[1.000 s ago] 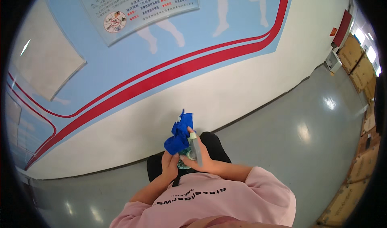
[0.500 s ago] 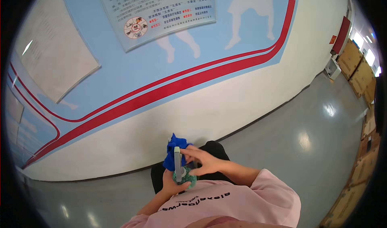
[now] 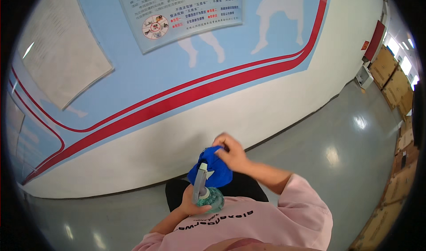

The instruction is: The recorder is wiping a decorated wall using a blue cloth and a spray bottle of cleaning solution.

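One spray bottle (image 3: 214,201), see-through and green-tinted with a grey trigger head, upper end clasped in the left hand (image 3: 190,202), before the pink shirt (image 3: 262,222); whether liquid or plastic gives the tint cannot be told. One blue cloth (image 3: 221,176), hanging just beyond the bottle, its upper edge pinched by the right hand (image 3: 230,153), the two hands apart. Several cardboard boxes (image 3: 384,67), brown, stacked at far right along the grey floor (image 3: 306,153), contents not visible.
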Demonstrator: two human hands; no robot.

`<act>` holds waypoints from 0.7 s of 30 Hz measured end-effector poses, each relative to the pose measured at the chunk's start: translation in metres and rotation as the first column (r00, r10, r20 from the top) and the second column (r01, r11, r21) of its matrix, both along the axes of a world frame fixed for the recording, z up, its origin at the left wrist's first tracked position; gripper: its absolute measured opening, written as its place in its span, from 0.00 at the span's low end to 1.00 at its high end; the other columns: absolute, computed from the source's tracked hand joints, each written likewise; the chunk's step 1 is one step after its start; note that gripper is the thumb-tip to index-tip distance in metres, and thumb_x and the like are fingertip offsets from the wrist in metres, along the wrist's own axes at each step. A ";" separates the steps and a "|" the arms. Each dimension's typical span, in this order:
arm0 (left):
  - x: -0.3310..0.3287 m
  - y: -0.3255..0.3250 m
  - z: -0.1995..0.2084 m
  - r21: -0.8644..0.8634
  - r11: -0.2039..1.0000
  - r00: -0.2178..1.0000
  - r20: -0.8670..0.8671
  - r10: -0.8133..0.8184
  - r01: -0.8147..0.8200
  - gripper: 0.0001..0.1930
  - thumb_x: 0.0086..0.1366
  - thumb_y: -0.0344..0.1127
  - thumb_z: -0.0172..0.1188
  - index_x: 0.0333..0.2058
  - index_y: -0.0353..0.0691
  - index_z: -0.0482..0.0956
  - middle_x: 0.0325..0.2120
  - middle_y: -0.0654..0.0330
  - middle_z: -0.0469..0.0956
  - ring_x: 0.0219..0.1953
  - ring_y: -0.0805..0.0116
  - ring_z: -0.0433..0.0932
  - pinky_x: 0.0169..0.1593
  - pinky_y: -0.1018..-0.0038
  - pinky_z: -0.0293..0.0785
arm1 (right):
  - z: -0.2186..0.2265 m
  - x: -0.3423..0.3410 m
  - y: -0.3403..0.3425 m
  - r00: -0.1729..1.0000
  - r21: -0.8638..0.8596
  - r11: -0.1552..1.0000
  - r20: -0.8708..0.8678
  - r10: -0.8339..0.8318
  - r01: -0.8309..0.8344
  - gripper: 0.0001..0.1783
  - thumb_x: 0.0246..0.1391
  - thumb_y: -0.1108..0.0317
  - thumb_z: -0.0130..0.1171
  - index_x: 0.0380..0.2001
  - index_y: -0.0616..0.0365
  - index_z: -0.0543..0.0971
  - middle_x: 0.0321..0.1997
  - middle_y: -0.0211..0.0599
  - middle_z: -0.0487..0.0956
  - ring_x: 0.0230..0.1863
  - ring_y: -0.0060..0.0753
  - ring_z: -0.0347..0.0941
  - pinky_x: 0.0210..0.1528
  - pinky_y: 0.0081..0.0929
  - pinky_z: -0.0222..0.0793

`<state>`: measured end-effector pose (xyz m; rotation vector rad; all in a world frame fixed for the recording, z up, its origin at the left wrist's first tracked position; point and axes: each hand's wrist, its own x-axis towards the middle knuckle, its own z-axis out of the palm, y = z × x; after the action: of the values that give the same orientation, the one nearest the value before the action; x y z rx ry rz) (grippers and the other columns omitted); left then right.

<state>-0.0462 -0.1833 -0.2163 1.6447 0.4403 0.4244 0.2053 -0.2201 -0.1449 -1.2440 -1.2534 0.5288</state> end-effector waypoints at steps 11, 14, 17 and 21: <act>0.034 0.007 0.042 -0.161 0.963 0.863 0.492 -0.111 0.215 0.37 0.43 0.36 0.71 0.52 0.29 0.66 0.47 0.47 0.70 0.53 0.53 0.71 0.57 0.58 0.68 | 0.084 0.075 0.007 0.935 -0.037 0.977 -0.282 -0.214 0.212 0.11 0.52 0.79 0.53 0.39 0.55 0.72 0.33 0.32 0.73 0.34 0.21 0.70 0.38 0.20 0.68; 0.029 0.006 0.035 -0.167 0.963 0.862 0.496 -0.102 0.210 0.37 0.44 0.33 0.71 0.52 0.27 0.66 0.46 0.45 0.72 0.51 0.51 0.73 0.56 0.57 0.70 | 0.108 0.118 0.010 0.752 0.227 0.913 -0.649 -0.117 0.338 0.09 0.55 0.77 0.49 0.40 0.56 0.71 0.34 0.32 0.74 0.35 0.22 0.71 0.38 0.22 0.70; 0.026 0.003 0.033 -0.206 0.960 0.900 0.428 -0.084 0.188 0.36 0.44 0.34 0.71 0.51 0.27 0.67 0.46 0.46 0.73 0.51 0.53 0.74 0.55 0.58 0.70 | 0.141 0.138 0.004 0.637 0.203 0.902 -0.765 -0.098 0.382 0.06 0.58 0.73 0.49 0.39 0.56 0.71 0.33 0.31 0.73 0.33 0.25 0.71 0.36 0.24 0.69; 0.026 0.001 0.034 -0.168 0.973 0.930 0.356 -0.092 0.161 0.34 0.43 0.36 0.71 0.49 0.28 0.69 0.45 0.49 0.74 0.48 0.59 0.75 0.53 0.65 0.70 | 0.148 0.160 0.003 0.672 0.120 0.929 -0.723 -0.159 0.349 0.05 0.60 0.67 0.50 0.36 0.56 0.70 0.30 0.29 0.71 0.30 0.24 0.69 0.34 0.28 0.67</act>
<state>-0.0198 -0.1825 -0.1827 1.3638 0.1050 0.5447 0.3650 -0.2175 0.0028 -0.8432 -0.4505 0.5446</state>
